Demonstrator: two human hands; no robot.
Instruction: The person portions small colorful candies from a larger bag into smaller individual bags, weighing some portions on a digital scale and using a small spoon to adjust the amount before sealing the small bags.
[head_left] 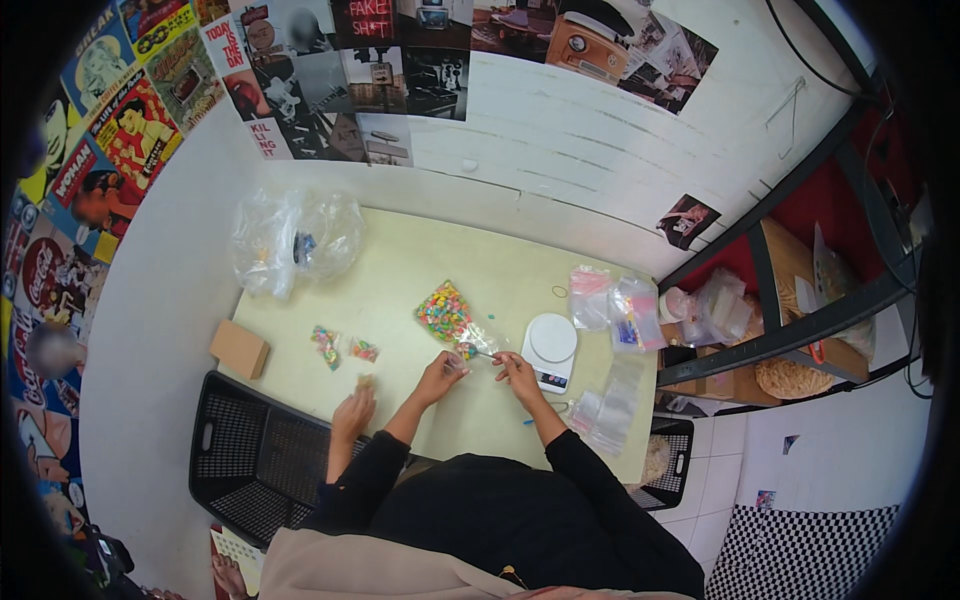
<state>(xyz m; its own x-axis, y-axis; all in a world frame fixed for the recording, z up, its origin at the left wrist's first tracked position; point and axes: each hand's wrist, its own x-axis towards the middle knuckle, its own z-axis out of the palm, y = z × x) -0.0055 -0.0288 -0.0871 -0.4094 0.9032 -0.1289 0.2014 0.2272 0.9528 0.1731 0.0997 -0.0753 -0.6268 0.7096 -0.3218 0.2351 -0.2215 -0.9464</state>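
My left hand [440, 378] is closed on the edge of a small clear plastic bag [459, 364]. My right hand [517, 380] grips a metal spoon [485, 354], its bowl at the bag's mouth with colourful pieces in or behind it. Just beyond lies a larger clear bag of small multicoloured candies [446, 312], its loose plastic end toward my hands. Right of it stands a white digital scale [551, 352]. Two small filled candy bags [326, 346] [364, 350] rest to the left. Near them, another person's hand [352, 412] holds a small packet at its fingertips.
Stacks of clear bags [590, 298] [612, 405] lie at the table's right. A brown box [239, 349] and big clear plastic bags [297, 240] sit at the left. A black crate [262, 445] adjoins the front left edge; a loaded shelf [760, 340] borders the right.
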